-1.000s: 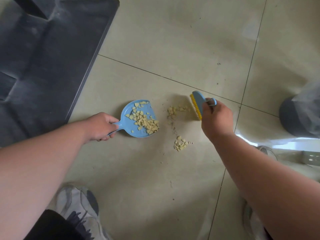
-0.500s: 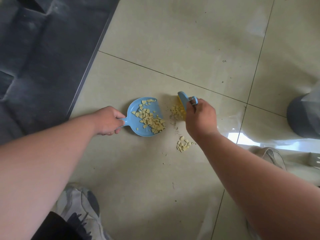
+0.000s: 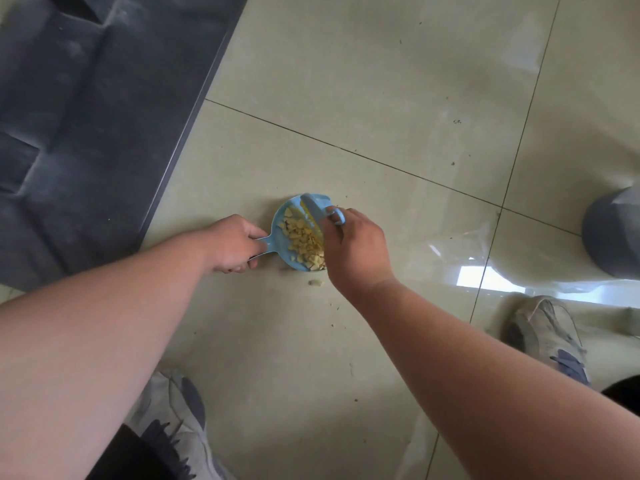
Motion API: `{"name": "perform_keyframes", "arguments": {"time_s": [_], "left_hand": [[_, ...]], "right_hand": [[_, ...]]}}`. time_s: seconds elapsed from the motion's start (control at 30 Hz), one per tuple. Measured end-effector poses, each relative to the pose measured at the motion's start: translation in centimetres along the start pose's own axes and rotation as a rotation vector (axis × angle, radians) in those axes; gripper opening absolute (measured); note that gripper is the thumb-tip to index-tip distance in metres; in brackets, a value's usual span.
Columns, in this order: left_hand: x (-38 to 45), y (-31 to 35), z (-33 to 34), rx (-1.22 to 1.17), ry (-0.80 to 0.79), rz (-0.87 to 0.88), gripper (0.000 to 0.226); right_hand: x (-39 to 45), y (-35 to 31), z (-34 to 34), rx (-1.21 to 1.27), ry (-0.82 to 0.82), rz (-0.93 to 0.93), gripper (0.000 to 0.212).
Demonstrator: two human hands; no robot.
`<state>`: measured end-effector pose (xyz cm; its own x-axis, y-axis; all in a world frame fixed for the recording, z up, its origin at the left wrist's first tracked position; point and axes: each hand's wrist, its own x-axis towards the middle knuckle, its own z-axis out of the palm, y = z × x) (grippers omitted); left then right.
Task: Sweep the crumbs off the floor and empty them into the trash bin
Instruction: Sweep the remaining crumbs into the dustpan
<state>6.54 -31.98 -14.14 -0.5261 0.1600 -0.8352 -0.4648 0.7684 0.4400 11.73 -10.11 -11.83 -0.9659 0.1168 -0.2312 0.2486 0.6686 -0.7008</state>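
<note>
Left hand (image 3: 231, 244) grips the dustpan (image 3: 282, 237) handle — mouth rightward; right hand (image 3: 355, 249) apparently clamps the brush (image 3: 313, 211).

— What's by the grip, excl. task stuff?
— Dark grey panel (image 3: 86, 133), up & left of it.
— Nearer the camera?
— Grey sneaker (image 3: 180, 427) below-left, beige sneaker (image 3: 547, 334) below-right.

The little brush (image 3: 313, 210) is being dragged by the right hand (image 3: 355, 251) from out on the floor right over the blue dustpan (image 3: 280, 237), and both crumb piles are being pulled in, so just one crumb (image 3: 314, 282) is being left behind.
</note>
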Motion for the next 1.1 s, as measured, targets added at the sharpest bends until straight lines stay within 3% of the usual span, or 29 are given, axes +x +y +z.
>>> {"name": "perform_keyframes", "arguments": {"time_s": [0.1, 0.27, 0.47, 0.77, 1.1], "left_hand": [[-0.2, -0.4, -0.7, 0.037, -0.002, 0.003, 0.055], [-0.9, -1.7, -2.6, 0.084, -0.001, -0.012, 0.046], [-1.7, -4.2, -5.1, 0.249, -0.049, -0.029, 0.031], [-2.2, -5.5, -4.0, 0.480, -0.164, -0.048, 0.024], [-2.0, -4.6, 0.1, 0.392, -0.166, -0.019, 0.026]], "right_hand": [[1.1, 0.7, -2.0, 0.006, 0.085, 0.002, 0.023], [1.9, 4.3, -6.6, -0.088, 0.197, 0.077, 0.026], [-2.1, 9.8, -9.9, -0.236, 0.189, 0.237, 0.023], [-8.1, 10.0, -8.4, -0.257, 0.124, 0.213, 0.018], [-9.8, 7.9, -4.6, -0.164, 0.069, 0.226, 0.026]]}}
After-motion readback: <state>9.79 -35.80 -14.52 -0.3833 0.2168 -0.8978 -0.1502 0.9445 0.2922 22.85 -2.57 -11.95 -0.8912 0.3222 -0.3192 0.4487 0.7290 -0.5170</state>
